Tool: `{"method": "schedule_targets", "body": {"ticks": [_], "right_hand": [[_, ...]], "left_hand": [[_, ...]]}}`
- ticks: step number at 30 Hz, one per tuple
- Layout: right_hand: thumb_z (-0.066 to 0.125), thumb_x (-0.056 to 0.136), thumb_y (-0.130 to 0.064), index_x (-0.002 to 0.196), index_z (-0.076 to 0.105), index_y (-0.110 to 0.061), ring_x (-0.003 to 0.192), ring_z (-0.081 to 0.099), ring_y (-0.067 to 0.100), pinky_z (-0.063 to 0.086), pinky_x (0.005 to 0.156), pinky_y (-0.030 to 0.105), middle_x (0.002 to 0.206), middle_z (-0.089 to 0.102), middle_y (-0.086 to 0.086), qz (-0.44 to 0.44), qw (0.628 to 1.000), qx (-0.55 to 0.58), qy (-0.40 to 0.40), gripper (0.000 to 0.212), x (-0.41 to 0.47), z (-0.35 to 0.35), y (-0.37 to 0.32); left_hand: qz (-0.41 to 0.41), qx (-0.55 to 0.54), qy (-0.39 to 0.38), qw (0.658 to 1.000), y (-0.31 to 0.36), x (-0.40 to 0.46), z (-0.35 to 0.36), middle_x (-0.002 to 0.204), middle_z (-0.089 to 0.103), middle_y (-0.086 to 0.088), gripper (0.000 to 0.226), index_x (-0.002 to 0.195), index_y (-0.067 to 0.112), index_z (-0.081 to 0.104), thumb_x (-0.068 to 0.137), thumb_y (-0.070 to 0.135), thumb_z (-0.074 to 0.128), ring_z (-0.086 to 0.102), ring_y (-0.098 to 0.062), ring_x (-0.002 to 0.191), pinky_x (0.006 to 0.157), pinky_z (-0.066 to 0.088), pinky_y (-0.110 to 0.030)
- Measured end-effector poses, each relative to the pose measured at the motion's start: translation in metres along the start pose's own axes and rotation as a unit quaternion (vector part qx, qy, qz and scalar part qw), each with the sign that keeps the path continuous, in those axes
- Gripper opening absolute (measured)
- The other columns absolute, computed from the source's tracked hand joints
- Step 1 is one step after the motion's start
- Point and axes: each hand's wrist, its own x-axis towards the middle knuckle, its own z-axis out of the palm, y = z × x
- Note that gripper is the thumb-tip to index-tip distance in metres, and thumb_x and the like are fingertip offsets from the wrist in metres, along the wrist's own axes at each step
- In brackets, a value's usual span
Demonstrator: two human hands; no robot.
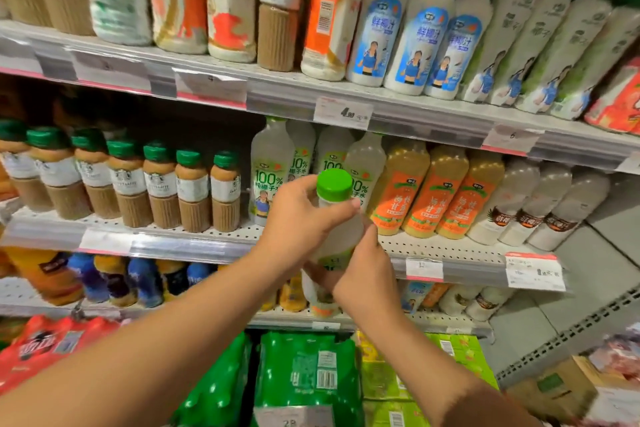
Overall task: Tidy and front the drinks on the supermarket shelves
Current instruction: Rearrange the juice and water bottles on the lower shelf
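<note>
A: Both hands on one bottle. The left hand (pixel 298 218) wraps its grip round the shoulder of the coconut water bottle (pixel 334 239), fingers curled tight just under the green cap (pixel 334 183), thumb tip across the neck.

B: And the right hand (pixel 363 274) takes it lower down, fingers closed round the body, covering much of the label. The bottle's base pokes out below that hand.

A: The bottle is upright, tilted a touch, held in the air just in front of the middle shelf (pixel 450 248), near the gap in its own row.

B: Behind it stand the matching coconut water bottles (pixel 272 170), pale with "100%" on green-and-white labels, at the far side of that shelf.

A: To the left of them, a neat run of coffee bottles (pixel 159 184) with green caps and brown ribbed bodies.

B: To the right, three orange-labelled juice bottles (pixel 436 191), then white bottles with dark labels (pixel 530 208) leaning right.

A: On the upper shelf (pixel 294 94), blue-capped white bottles (pixel 415 28) above a price tag (pixel 344 113) reading 4.80.

B: Down near the floor, green shrink-wrapped packs (pixel 304 371), red ones (pixel 52 343) to the left.
</note>
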Motion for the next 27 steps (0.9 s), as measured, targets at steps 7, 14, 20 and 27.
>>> {"method": "schedule_targets", "body": {"ticks": [7,14,20,27], "right_hand": [[0.083,0.056,-0.062,0.136,0.029,-0.028,0.102,0.061,0.023,0.054,0.078,0.038,0.116,0.062,-0.001,-0.007,0.998,0.047,0.036,0.102,0.058,0.009,-0.012],[0.088,0.059,-0.050,0.120,0.033,-0.019,0.098,0.060,0.029,0.055,0.073,0.042,0.110,0.059,0.005,0.025,0.997,0.043,0.057,0.088,0.099,0.026,-0.019],[0.086,0.065,-0.046,0.135,0.033,-0.016,0.101,0.059,0.028,0.053,0.076,0.039,0.111,0.059,0.006,0.031,0.998,0.041,0.046,0.093,0.118,0.043,-0.013],[0.080,0.076,-0.028,0.100,0.038,-0.012,0.079,0.059,0.028,0.055,0.064,0.044,0.092,0.058,0.008,0.083,0.994,0.040,0.055,0.051,0.145,0.052,-0.010]], "left_hand": [[0.280,0.443,0.055,0.850,0.019,0.042,-0.048,0.156,0.028,-0.010,0.070,0.146,0.014,0.037,0.082,0.021,0.066,0.020,-0.030,0.145,0.116,0.021,-0.050],[0.212,0.686,0.009,0.696,0.014,0.107,-0.073,0.162,0.005,-0.012,0.092,0.154,0.015,0.006,0.077,0.020,0.058,0.001,-0.030,0.149,0.117,-0.002,-0.050],[0.268,0.668,0.037,0.693,0.001,0.116,-0.075,0.149,0.036,-0.015,0.090,0.150,0.012,0.025,0.066,0.014,0.058,0.025,-0.035,0.142,0.116,0.012,-0.054],[0.260,0.696,0.039,0.668,-0.009,0.122,-0.075,0.154,0.020,-0.014,0.100,0.149,0.017,-0.002,0.067,0.019,0.054,0.004,-0.032,0.143,0.113,-0.015,-0.046]]}}
